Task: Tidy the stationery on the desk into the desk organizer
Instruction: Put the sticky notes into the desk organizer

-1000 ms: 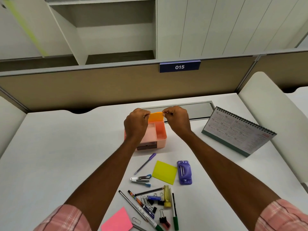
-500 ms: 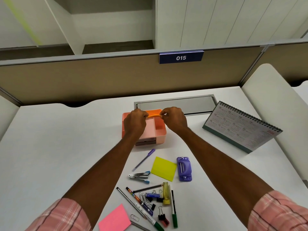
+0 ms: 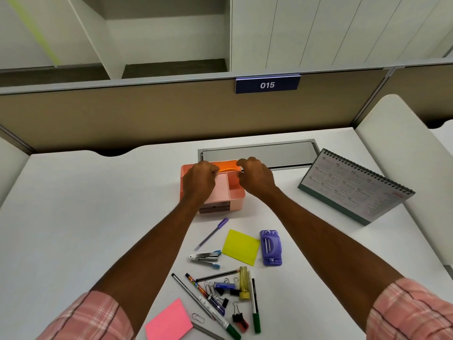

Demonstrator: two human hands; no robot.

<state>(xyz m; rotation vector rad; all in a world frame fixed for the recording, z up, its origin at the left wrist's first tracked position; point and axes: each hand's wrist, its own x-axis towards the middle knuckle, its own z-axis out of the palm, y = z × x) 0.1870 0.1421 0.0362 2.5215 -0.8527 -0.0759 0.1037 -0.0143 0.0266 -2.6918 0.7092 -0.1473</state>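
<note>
orange sticky notes (image 3: 226, 166) held by both hands into pink plastic organizer (image 3: 237, 195); pens, clips, stapler left on tabletop (image 3: 85, 217).

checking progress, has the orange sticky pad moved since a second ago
Yes. The orange sticky pad has gone down: it was held above the pink organizer rim, now it sits low in the back compartment.

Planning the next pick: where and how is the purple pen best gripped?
Pinch the purple pen mid-barrel from above, fingers on its two long sides. It lies flat and diagonal, cap toward the pink desk organizer, apart from the yellow sticky note and stapler.
</note>
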